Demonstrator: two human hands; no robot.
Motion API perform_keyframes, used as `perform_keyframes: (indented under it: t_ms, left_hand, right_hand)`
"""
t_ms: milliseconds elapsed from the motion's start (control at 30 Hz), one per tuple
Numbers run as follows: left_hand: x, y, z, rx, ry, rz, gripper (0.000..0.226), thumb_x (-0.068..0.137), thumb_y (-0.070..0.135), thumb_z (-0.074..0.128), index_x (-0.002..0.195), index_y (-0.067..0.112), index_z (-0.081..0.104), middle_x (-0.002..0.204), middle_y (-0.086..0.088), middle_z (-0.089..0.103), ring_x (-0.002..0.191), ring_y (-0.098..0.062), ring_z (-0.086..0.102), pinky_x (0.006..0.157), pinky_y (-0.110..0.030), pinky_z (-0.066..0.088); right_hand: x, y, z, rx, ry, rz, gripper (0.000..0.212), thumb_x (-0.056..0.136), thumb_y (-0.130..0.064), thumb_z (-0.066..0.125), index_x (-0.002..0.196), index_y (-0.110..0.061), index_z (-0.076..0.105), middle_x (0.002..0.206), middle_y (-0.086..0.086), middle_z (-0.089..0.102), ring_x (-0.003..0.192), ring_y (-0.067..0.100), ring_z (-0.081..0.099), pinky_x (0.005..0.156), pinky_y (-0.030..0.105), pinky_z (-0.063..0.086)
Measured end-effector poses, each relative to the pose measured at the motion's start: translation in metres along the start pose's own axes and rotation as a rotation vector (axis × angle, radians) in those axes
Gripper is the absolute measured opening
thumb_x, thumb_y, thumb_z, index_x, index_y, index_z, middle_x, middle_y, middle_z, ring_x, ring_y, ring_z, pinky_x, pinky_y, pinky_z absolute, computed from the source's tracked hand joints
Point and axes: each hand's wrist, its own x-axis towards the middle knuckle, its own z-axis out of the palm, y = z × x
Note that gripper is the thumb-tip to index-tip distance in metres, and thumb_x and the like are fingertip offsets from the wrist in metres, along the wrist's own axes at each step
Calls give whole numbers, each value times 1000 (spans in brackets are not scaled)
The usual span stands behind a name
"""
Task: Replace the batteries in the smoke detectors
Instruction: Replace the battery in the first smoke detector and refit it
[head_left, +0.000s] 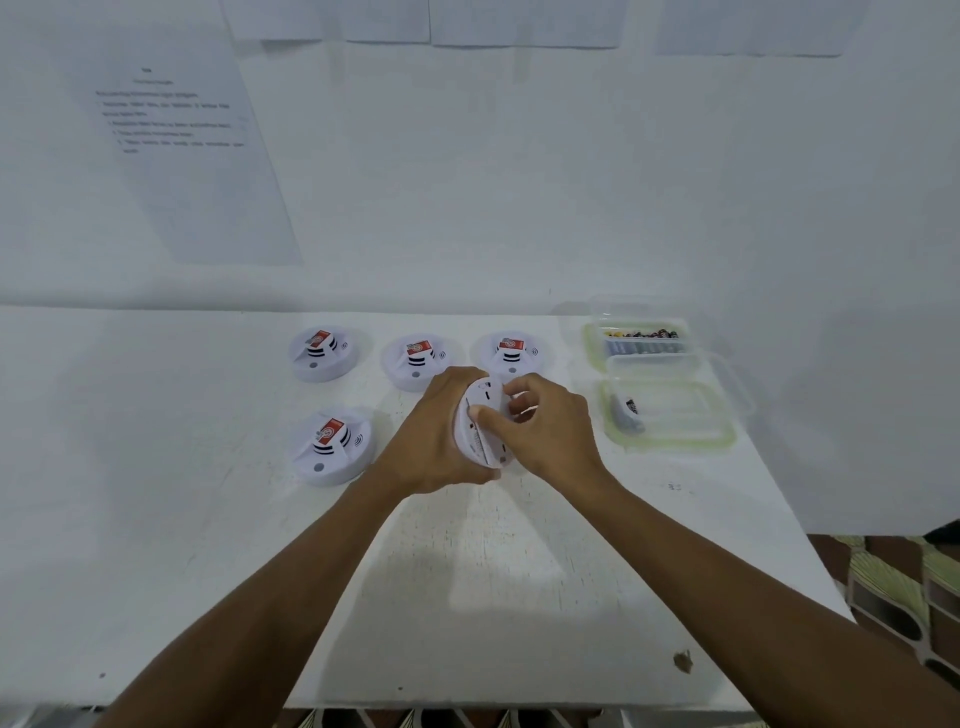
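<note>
White plastic, the detector (480, 421) was gripped on edge by the left hand (436, 431) just above the table (467, 571), its back pinched by the right hand (545, 426). Four more detectors (332, 447) were seen lying nearby. Only a battery (628, 413) or two was seen in the near tub (675, 441), so most of the task was judged undone.

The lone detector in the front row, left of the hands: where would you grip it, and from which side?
Probably by its round rim, from above, fingers and thumb on opposite edges. The detector lies flat, and nothing touches its sides.
</note>
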Motion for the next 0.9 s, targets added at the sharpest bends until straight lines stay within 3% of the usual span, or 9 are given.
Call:
perform_keyframes:
  t_ms: [67, 167, 200, 333, 467, 567, 667, 800, 900]
  left_hand:
    - [2, 0, -5, 4, 14, -16, 93, 52, 45, 90, 130, 27, 43, 126, 13, 51, 116, -7, 50, 97, -30, 47]
    - [4, 9, -11, -63, 83, -68, 100, 46, 56, 83, 131, 34, 36, 126, 26, 45, 114, 12, 45, 95, -6, 38]
    - [5, 10, -11, -69, 102, -63, 98, 47, 56, 81, 131, 33, 36, 124, 25, 46, 113, 11, 45, 94, -6, 38]
    - [11, 11, -5, -82, 155, -46, 90, 52, 41, 90, 127, 18, 43, 117, 13, 50, 109, 0, 51, 89, -18, 47]
    - [11, 12, -7, -151, 106, -161, 93, 50, 52, 87, 128, 26, 42, 124, 8, 50, 111, -5, 53, 84, -17, 51]
    - [7, 7, -18, -412, 37, -294, 61, 74, 42, 80, 122, 21, 50, 122, 3, 61, 112, -16, 61, 85, -25, 56]
    - [2, 4, -23, -598, -14, -358, 45, 82, 30, 70, 122, 18, 52, 118, -5, 65, 108, -26, 65, 88, -41, 57]
    - [-6, 7, -14, -708, 96, -435, 45, 87, 22, 71, 128, 28, 53, 118, -7, 63, 105, -23, 66, 79, -41, 60]
    - [-12, 5, 0, -735, 182, -474, 43, 88, 22, 70, 127, 31, 54, 116, -4, 64, 103, -22, 67, 79, -43, 60]
  right_hand:
    - [3, 1, -6, 68, -21, -23, 42, 79, -52, 74, 106, -20, 71, 96, -9, 71, 82, 8, 68, 77, 23, 55]
    - [10, 2, -16, 284, -115, 6, 23, 85, -45, 68, 96, -25, 76, 90, -12, 74, 86, 9, 70, 84, 36, 60]
    - [11, 2, -18, 342, -156, 20, 21, 85, -46, 68, 94, -28, 76, 90, -12, 75, 88, 10, 70, 84, 39, 60]
    - [9, -2, -15, 309, -230, -21, 44, 72, -56, 74, 106, -28, 72, 99, -13, 74, 89, 7, 70, 83, 37, 60]
    - [15, 4, -18, 373, -214, 17, 20, 80, -27, 76, 100, -24, 73, 90, -6, 76, 84, 14, 73, 81, 44, 61]
    - [23, 13, -27, 476, -249, 55, 18, 86, -21, 73, 103, -17, 73, 92, 3, 77, 86, 24, 74, 81, 53, 59]
    - [26, 20, -28, 589, -250, 103, 23, 87, -22, 73, 108, -15, 70, 95, 9, 76, 89, 29, 74, 81, 49, 60]
    - [19, 30, -17, 739, -252, 127, 28, 90, -20, 70, 117, -24, 65, 108, 4, 73, 97, 27, 71, 81, 44, 60]
    - [5, 47, 2, 599, -305, 34, 51, 82, -19, 78, 126, -35, 59, 122, -4, 66, 99, 26, 71, 81, 47, 61]
